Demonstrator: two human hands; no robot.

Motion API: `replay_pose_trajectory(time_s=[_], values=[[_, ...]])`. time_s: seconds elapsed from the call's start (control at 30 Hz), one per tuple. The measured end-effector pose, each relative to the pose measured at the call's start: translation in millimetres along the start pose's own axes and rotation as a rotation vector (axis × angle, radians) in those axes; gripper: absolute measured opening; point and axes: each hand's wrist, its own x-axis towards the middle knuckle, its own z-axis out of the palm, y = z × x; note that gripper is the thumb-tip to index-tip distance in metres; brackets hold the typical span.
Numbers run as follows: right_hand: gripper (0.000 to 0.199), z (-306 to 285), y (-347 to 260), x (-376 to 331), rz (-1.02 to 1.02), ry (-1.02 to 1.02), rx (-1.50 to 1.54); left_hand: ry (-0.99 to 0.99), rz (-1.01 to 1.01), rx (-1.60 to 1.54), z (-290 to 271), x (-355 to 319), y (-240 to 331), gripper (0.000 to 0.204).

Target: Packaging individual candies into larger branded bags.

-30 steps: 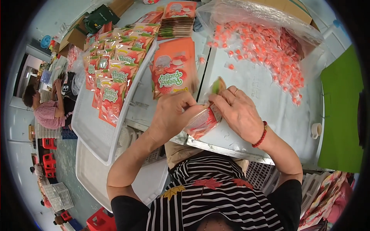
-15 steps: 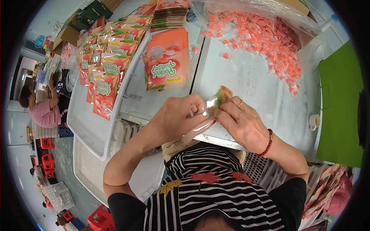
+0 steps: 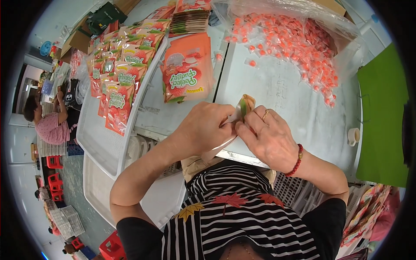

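Observation:
Between my hands, at the table's front edge, is a candy pouch (image 3: 247, 104) with an orange and green end and a shiny pale side. My left hand (image 3: 200, 130) pinches it from the left, its fingertips curled in. My right hand (image 3: 269, 139), with a ring and a red bead bracelet, grips the pouch from the right, fingers pressed together. Most of the pouch is hidden by the fingers. Beyond my left hand lies a stack of flat pink-orange pouches (image 3: 187, 65). A heap of wrapped red candies (image 3: 294, 47) spreads across the far right of the table.
Filled pouches (image 3: 119, 104) lie in rows in a white plastic tray (image 3: 93, 130) at the left. Another stack of pouches (image 3: 189, 21) stands at the back. A tape roll (image 3: 353, 137) sits near the green panel (image 3: 381, 121). A person (image 3: 51, 123) works far left, near red stools (image 3: 55, 182).
Both hands have drawn closer together, the left rising slightly. The pouch's end now stands more upright and narrower between the fingers.

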Motion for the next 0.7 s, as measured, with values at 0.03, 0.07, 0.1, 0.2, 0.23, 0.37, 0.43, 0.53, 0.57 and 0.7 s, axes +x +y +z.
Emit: replay_pose_trajectory(time_s=[0.03, 0.07, 0.1, 0.2, 0.23, 0.37, 0.43, 0.53, 0.57, 0.7], values=[[0.028, 1, 0, 0, 0.000, -0.001, 0.003, -0.001, 0.062, 0.078, 2, 0, -4, 0.009], [0.028, 2, -1, 0, -0.003, -0.014, -0.006, -0.001, 0.057, 0.078, 6, -1, -6, 0.009], [0.028, 3, -2, 0, -0.005, -0.027, -0.016, 0.092, 0.108, 0.116, 11, -2, -7, 0.008], [0.028, 3, -2, -1, 0.002, -0.025, -0.076, 0.197, 0.147, 0.156, 18, -3, 1, 0.008], [0.028, 4, -2, -2, 0.004, -0.027, -0.076, 0.211, 0.136, 0.158, 19, -2, 3, 0.007], [0.028, 4, -1, -5, -0.006, -0.019, -0.079, 0.215, 0.164, 0.211, 21, 0, -1, 0.011], [0.028, 0, -3, -7, -0.006, -0.020, -0.071, 0.278, 0.170, 0.304, 24, -1, -5, 0.007], [0.028, -6, -2, -17, 0.016, -0.098, -0.034, 0.457, 0.200, 0.290, 7, -4, -20, 0.009], [0.028, -3, 0, -22, 0.045, -0.102, 0.040, 0.456, 0.206, 0.288, 8, -3, -18, 0.009], [0.030, -7, 5, -22, 0.174, -0.091, 0.215, 0.343, 0.078, 0.153, 11, -1, -5, 0.015]])
